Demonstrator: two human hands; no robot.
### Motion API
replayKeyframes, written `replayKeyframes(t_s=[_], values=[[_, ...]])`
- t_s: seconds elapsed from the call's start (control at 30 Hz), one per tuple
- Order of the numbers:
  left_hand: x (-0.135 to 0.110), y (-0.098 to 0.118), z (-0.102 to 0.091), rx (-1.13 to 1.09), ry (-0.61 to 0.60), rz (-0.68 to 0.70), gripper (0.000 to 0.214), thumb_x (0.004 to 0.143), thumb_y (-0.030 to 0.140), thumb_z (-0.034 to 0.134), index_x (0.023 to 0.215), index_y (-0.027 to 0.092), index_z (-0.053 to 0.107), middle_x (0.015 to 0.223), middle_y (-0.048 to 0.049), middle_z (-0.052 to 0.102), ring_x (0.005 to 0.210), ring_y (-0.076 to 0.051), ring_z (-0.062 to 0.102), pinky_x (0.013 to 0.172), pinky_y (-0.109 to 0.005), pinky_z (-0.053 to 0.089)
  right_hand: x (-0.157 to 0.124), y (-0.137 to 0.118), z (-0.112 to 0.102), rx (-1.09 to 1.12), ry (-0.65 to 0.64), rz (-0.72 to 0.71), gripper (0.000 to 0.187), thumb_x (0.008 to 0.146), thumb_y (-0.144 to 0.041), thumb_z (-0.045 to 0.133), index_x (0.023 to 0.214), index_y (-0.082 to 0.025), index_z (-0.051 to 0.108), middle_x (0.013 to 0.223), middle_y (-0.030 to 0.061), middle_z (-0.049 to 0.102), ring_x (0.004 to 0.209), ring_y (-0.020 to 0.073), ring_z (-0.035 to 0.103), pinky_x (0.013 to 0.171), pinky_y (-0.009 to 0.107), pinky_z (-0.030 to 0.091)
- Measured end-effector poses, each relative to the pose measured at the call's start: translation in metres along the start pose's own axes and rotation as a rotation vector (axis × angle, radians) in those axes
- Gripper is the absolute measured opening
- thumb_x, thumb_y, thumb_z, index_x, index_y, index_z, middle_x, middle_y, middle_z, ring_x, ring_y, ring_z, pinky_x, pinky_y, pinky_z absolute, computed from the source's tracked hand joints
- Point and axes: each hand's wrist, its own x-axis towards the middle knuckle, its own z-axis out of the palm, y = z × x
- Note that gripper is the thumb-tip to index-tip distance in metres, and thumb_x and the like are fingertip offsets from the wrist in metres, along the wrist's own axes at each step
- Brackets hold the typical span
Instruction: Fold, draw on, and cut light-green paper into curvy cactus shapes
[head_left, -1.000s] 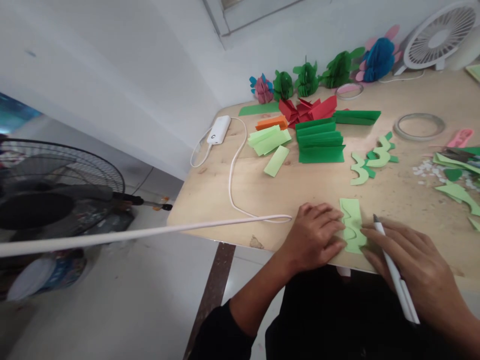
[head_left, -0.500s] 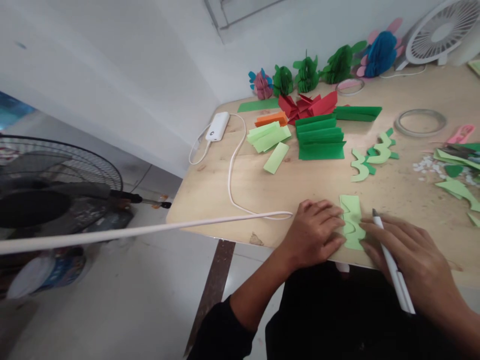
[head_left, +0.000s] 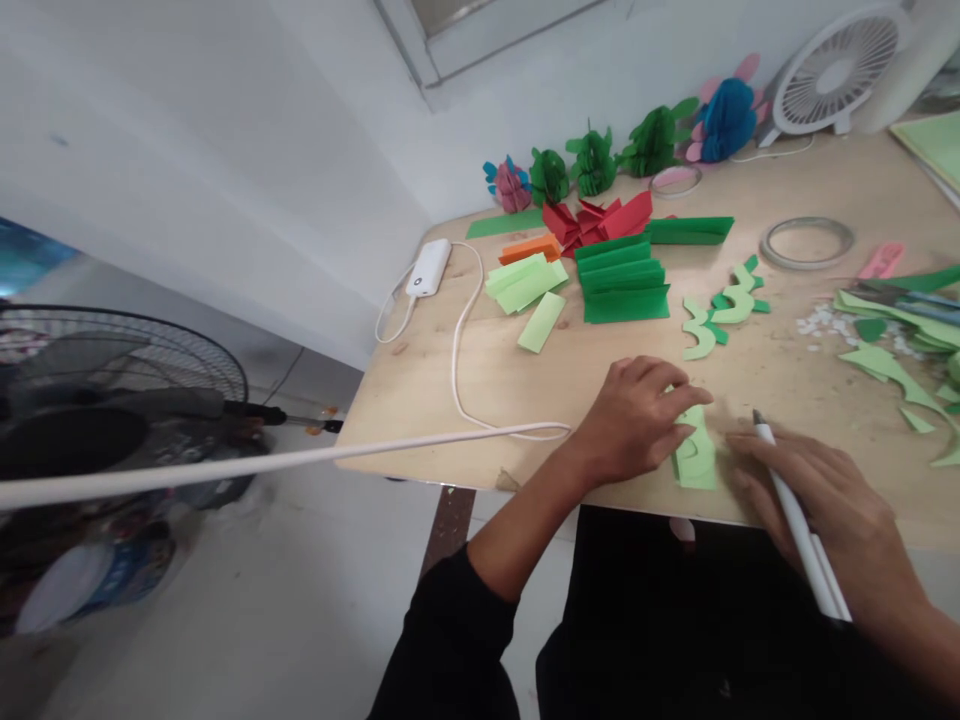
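A light green paper strip point(head_left: 697, 468) lies near the table's front edge, with a wavy-edged paper piece on it. Over its upper left part is my left hand point(head_left: 634, 420), open, index finger and thumb apart; the palm hides some of the paper. Just right of the strip, my right hand point(head_left: 832, 500) is closed around a white pen point(head_left: 796, 525), whose dark tip points away from me. Beyond my hands lie wavy green paper cut-outs point(head_left: 739, 302) in light and dark green.
Folded dark green paper point(head_left: 626, 300), light green slips point(head_left: 541, 322) and red folded paper point(head_left: 589, 222) sit mid-table. Paper figures point(head_left: 592, 162) line the wall beside a small white fan point(head_left: 836, 75). A white cable point(head_left: 300, 458) crosses from the power bank point(head_left: 430, 268). Tape point(head_left: 806, 262) and scraps lie right.
My left hand has lifted and shifted up over the top of the strip, its index finger now stretched out. My right hand has drawn slightly away with the pen. The view has turned a little right.
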Motion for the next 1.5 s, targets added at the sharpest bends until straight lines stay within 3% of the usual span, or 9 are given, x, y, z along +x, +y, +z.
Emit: replayKeyframes(t_s=[0.17, 0.37, 0.53, 0.67, 0.83, 0.97, 1.17, 1.5], values=[[0.025, -0.002, -0.012, 0.073, -0.305, 0.111, 0.04, 0.092, 0.025, 0.066, 0.131, 0.026, 0.06, 0.137, -0.0075, 0.055, 0.133, -0.027, 0.043, 0.108, -0.043, 0.036, -0.004, 0.001, 0.0, -0.007, 0.017, -0.018, 0.028, 0.092, -0.019, 0.06, 0.12, -0.021, 0.061, 0.109, 0.0121, 0.072, 0.101, 0.0269, 0.07, 0.088, 0.039, 0.054], [0.035, 0.002, -0.023, 0.242, -0.401, 0.066, 0.03, 0.091, 0.03, 0.067, 0.12, 0.022, 0.063, 0.123, -0.0093, 0.057, 0.117, -0.027, 0.051, 0.094, -0.039, 0.04, -0.007, 0.003, -0.001, -0.005, 0.041, -0.005, 0.027, 0.091, -0.019, 0.06, 0.118, -0.02, 0.063, 0.107, 0.0121, 0.074, 0.1, 0.027, 0.072, 0.088, 0.038, 0.054], [0.025, 0.001, -0.027, 0.314, -0.382, -0.001, 0.03, 0.091, 0.04, 0.068, 0.112, 0.02, 0.063, 0.118, -0.0096, 0.061, 0.112, -0.027, 0.054, 0.088, -0.037, 0.041, -0.006, 0.002, -0.003, -0.01, 0.041, -0.012, 0.025, 0.091, -0.02, 0.06, 0.116, -0.02, 0.064, 0.104, 0.0112, 0.074, 0.097, 0.0259, 0.072, 0.086, 0.036, 0.054], [0.009, 0.005, -0.024, 0.355, -0.352, -0.142, 0.03, 0.093, 0.044, 0.066, 0.102, 0.016, 0.064, 0.111, -0.0101, 0.066, 0.11, -0.028, 0.056, 0.089, -0.039, 0.042, -0.001, 0.001, -0.005, -0.027, 0.035, -0.02, 0.024, 0.092, -0.019, 0.059, 0.116, -0.022, 0.063, 0.102, 0.0094, 0.074, 0.096, 0.0254, 0.072, 0.084, 0.037, 0.054], [-0.011, 0.016, -0.014, 0.221, -0.284, -0.397, 0.026, 0.095, 0.043, 0.063, 0.09, 0.017, 0.064, 0.094, -0.0056, 0.069, 0.098, -0.024, 0.063, 0.086, -0.038, 0.044, 0.013, 0.003, 0.001, -0.035, -0.012, -0.04, 0.019, 0.097, -0.027, 0.053, 0.112, -0.021, 0.063, 0.099, 0.0106, 0.074, 0.091, 0.0251, 0.072, 0.078, 0.038, 0.056], [-0.019, 0.023, -0.006, 0.12, -0.211, -0.508, 0.023, 0.093, 0.042, 0.065, 0.095, 0.019, 0.062, 0.095, -0.002, 0.071, 0.092, -0.021, 0.064, 0.082, -0.036, 0.046, 0.024, 0.004, 0.012, -0.025, -0.031, -0.058, 0.018, 0.096, -0.025, 0.055, 0.111, -0.021, 0.063, 0.098, 0.0106, 0.075, 0.093, 0.026, 0.073, 0.079, 0.039, 0.056], [-0.016, 0.027, 0.001, 0.031, -0.126, -0.543, 0.015, 0.092, 0.035, 0.065, 0.097, 0.021, 0.062, 0.103, -0.0008, 0.071, 0.102, -0.021, 0.062, 0.09, -0.038, 0.044, 0.026, 0.006, 0.021, -0.017, -0.023, -0.103, 0.016, 0.093, -0.022, 0.059, 0.107, -0.021, 0.065, 0.095, 0.0098, 0.077, 0.091, 0.0247, 0.074, 0.078, 0.036, 0.055], [-0.015, 0.031, 0.003, -0.079, -0.077, -0.564, 0.003, 0.089, 0.021, 0.062, 0.088, 0.022, 0.06, 0.105, 0.0007, 0.071, 0.105, -0.02, 0.06, 0.093, -0.039, 0.04, 0.022, 0.003, 0.022, 0.003, -0.013, -0.042, 0.018, 0.093, -0.025, 0.057, 0.107, -0.021, 0.069, 0.095, 0.009, 0.077, 0.088, 0.024, 0.074, 0.078, 0.037, 0.056]])
